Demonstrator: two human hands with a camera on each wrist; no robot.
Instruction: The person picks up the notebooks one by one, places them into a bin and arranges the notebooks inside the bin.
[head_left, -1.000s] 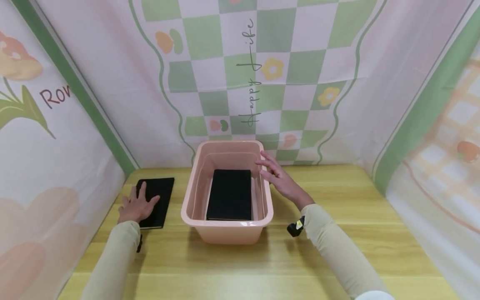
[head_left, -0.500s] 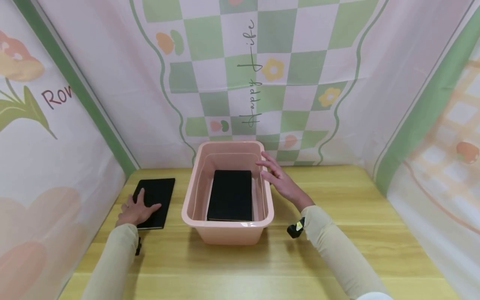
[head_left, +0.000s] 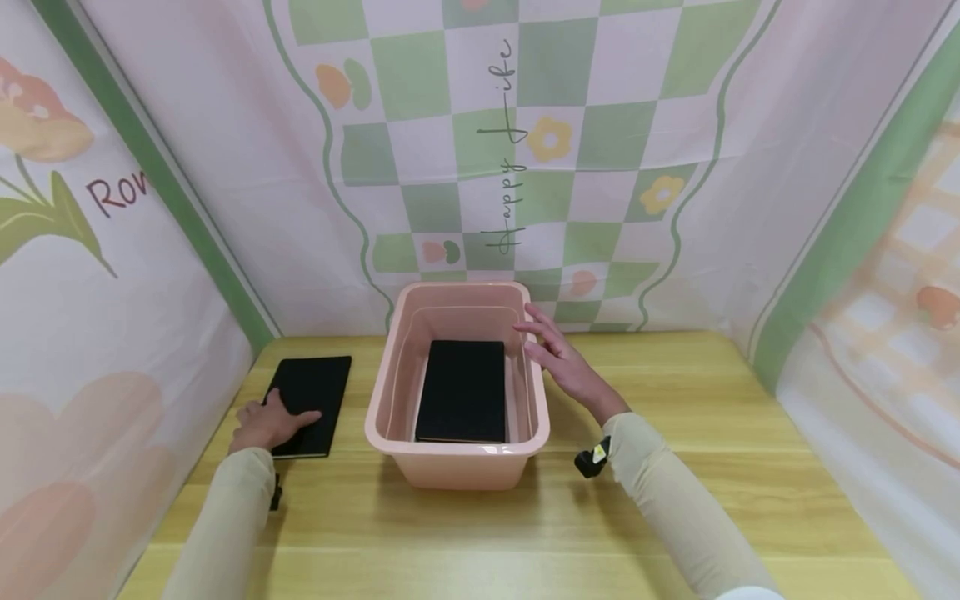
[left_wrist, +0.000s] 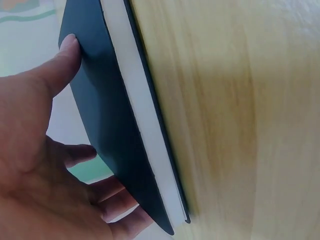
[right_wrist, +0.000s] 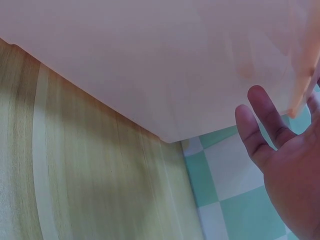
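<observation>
On the left of the table, a black notebook (head_left: 318,400) lies flat. My left hand (head_left: 264,423) is at its left side, thumb across the cover and the other fingers bent round the left edge, as the left wrist view also shows; their tips are partly hidden behind the notebook (left_wrist: 107,95). A pink plastic bin (head_left: 457,467) stands in the middle with another black book (head_left: 462,392) lying inside. My right hand (head_left: 566,358) is at the bin's right rim, its loosely extended fingers overlapping the rim. In the right wrist view two fingers (right_wrist: 270,117) show beside the bin's outer wall.
The wooden table (head_left: 465,542) ends at a back curtain (head_left: 480,167) with green and white checks. Printed cloth also hangs on the left (head_left: 142,333) and right (head_left: 885,350). The bin stands close to the back curtain.
My left hand has slid back and left from the middle of the notebook's cover, its fingers bending round the left edge. The right hand stays at the bin's rim.
</observation>
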